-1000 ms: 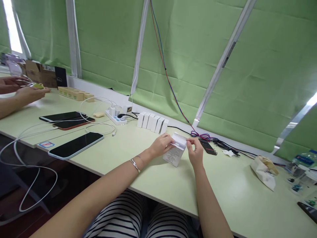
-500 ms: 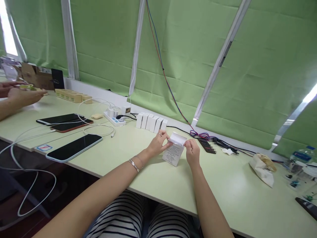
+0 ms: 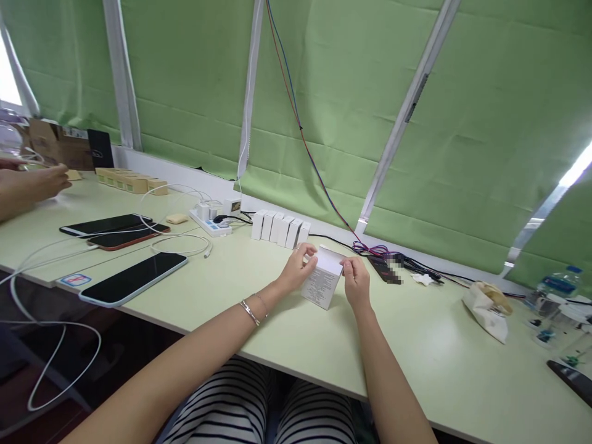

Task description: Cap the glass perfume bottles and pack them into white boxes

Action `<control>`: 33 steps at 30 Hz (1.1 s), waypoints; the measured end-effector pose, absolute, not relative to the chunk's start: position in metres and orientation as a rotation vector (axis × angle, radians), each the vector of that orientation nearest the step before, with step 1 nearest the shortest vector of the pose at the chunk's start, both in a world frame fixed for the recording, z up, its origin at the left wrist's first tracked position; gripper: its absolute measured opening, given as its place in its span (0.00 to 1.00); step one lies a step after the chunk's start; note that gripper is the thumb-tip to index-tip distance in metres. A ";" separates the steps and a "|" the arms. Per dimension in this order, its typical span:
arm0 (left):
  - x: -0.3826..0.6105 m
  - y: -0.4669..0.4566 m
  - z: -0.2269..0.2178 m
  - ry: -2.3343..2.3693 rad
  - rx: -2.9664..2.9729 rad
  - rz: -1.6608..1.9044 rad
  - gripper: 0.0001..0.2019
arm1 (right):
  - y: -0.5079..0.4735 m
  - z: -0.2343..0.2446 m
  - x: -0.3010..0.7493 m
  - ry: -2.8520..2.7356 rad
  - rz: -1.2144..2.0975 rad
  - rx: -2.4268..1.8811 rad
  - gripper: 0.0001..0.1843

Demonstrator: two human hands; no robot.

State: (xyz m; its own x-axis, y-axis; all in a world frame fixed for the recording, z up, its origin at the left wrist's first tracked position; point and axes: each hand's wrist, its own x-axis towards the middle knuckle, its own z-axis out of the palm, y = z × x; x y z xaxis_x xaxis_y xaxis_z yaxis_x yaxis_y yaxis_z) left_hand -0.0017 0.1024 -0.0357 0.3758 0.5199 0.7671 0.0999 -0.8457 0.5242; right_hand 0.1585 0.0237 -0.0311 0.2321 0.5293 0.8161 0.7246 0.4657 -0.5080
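A small white carton (image 3: 321, 288) printed with dense grey text stands tilted over the table in front of me. Its pale, unprinted upper part, seemingly the opened end, faces me. My left hand (image 3: 298, 268) grips the carton's left edge, thumb in front and some fingers hidden behind it. On the other side, my right hand (image 3: 357, 280) pinches the upper right corner between thumb and curled fingers. Just behind my left hand stands a row of several slim white boxes (image 3: 280, 229).
Left are a phone (image 3: 134, 279), two more phones, white cables and a power strip (image 3: 210, 225). Beyond them are yellow boxes (image 3: 132, 181) and another person's hands (image 3: 34, 185). Right lie black cables (image 3: 419, 269), a cloth pouch (image 3: 485, 311) and a bottle (image 3: 559, 282).
The carton's top has opened out flatter, showing a larger pale panel. My left fingers have shifted off its top to the left edge. My right hand keeps its pinch.
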 end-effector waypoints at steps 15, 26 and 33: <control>-0.001 0.105 -0.047 0.482 2.201 1.387 0.21 | 0.026 -0.032 0.158 -1.404 0.013 -1.261 0.11; -0.002 0.101 -0.045 0.479 2.047 1.246 0.23 | 0.034 -0.041 0.159 -1.230 0.137 -1.242 0.31; -0.005 0.098 -0.040 0.459 2.070 1.251 0.19 | 0.031 -0.038 0.157 -1.279 0.146 -1.223 0.20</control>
